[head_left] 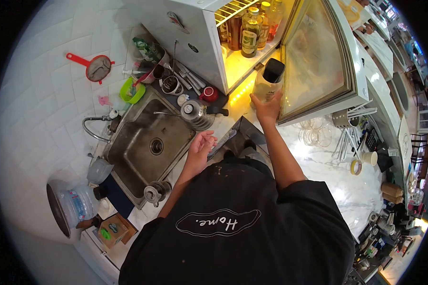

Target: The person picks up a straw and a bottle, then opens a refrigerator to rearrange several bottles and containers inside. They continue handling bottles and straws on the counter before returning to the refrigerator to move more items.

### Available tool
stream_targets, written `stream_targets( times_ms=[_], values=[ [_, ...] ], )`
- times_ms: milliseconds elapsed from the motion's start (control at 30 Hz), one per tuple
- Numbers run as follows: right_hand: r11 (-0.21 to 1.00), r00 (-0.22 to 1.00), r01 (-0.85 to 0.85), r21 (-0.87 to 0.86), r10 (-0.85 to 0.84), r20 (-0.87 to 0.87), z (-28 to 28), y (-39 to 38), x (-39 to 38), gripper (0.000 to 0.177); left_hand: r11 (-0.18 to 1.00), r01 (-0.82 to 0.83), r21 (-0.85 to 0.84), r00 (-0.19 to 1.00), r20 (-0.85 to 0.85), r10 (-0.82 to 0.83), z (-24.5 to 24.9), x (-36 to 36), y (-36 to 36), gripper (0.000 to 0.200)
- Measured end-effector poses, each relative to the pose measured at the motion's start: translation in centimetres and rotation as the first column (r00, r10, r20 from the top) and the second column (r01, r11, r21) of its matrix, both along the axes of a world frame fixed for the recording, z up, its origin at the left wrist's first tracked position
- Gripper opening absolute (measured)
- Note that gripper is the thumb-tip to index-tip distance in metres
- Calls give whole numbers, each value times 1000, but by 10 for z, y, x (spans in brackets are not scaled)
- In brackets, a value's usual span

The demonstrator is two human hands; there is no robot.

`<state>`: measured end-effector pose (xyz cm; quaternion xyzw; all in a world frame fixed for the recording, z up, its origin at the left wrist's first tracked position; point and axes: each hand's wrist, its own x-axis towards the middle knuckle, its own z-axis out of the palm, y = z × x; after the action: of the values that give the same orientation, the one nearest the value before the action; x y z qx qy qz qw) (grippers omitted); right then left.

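My right hand [269,108] is wrapped round the lower part of a translucent container with a black lid [273,71]. The container is at the mouth of a lit drinks fridge [183,45], close to the inner side of its open glass door [314,61]. In front of my body, my left hand [203,145] is loosely curled with nothing in it. Nearest to that hand is a gooseneck kettle [195,114] with a black handle, beside the sink [133,149]. Several glass bottles [251,35] stand inside the fridge.
Cutlery [190,78] and a red cup [209,94] lie by the fridge's side. A lidded glass pot [157,192] stands at the sink's near corner. Glasses [316,135] and a metal straw holder [345,118] are on the right-hand marble counter. A large water bottle [78,206] is at left.
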<state>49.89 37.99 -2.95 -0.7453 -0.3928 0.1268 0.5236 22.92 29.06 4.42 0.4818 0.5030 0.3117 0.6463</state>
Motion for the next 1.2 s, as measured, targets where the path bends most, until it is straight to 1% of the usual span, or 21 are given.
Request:
stream_targets(
  times_ms=[67, 167, 200, 300, 400, 500, 600, 667, 733, 767, 833, 867, 933, 1000, 1067, 1133, 1200],
  values=[
    [999, 999, 28, -35, -29, -18, -6, 10, 3, 100, 1000, -20, -15, 1000, 9, 20, 0, -5, 6, 33],
    [997, 997, 0, -77, -6, -82, 6, 11, 4, 112, 1000, -8, -6, 998, -55, 8, 3, -6, 12, 33],
    [995, 998, 25, -96, -30, -56, 3, 14, 5, 111, 1000, -9, -4, 998, -56, 9, 3, -6, 14, 33],
    [995, 997, 70, -71, -73, -35, -2, 20, 5, 105, 1000, -8, -9, 998, -62, 8, 3, -5, 17, 34],
    [996, 997, 82, -31, -83, -7, -5, 26, 9, 105, 1000, -3, -11, 998, -64, 2, 7, -4, 22, 34],
    [998, 997, 53, -28, -55, -57, -3, 26, 13, 100, 1000, -7, -4, 999, -43, 7, 7, -6, 26, 34],
    [989, 992, 128, -74, -126, 29, -26, 11, 3, 94, 1000, -24, 7, 999, -28, 25, 7, -10, 29, 35],
    [978, 985, 145, -147, -157, -71, -11, -13, -21, 88, 999, -44, 12, 999, -13, 44, 6, -11, 30, 35],
    [971, 965, -5, -240, -58, -255, 23, -34, -43, 68, 998, -61, 4, 998, -22, 61, 7, -13, 31, 34],
    [977, 939, -123, -172, 58, -339, 43, -34, -46, 59, 998, -69, -4, 997, -26, 69, 6, -13, 30, 34],
    [942, 830, -336, -7, 293, -474, 87, -34, -51, 42, 997, -71, -8, 997, -22, 70, 5, -15, 30, 34],
    [946, 891, -293, 141, 324, -318, 112, -26, -53, 26, 997, -70, -10, 997, -19, 70, 4, -16, 30, 34],
    [930, 959, -237, 281, 271, -86, 147, 1, -42, 26, 997, -71, -8, 997, -14, 71, 1, -17, 29, 34],
    [904, 979, -179, 389, 202, -17, 185, 38, -25, 28, 998, -67, -7, 998, -9, 67, 2, -15, 30, 34],
    [913, 982, -187, 362, 161, 100, 208, 82, -5, 35, 998, -61, -12, 998, -9, 60, 8, -12, 30, 33],
    [941, 964, -152, 303, 73, 257, 206, 134, 15, 39, 998, -60, 1, 998, -5, 60, 9, -14, 30, 33],
    [978, 942, -175, 116, 132, 310, 212, 169, 32, 39, 997, -73, 8, 997, 5, 73, 9, -18, 27, 33]
  ],
)
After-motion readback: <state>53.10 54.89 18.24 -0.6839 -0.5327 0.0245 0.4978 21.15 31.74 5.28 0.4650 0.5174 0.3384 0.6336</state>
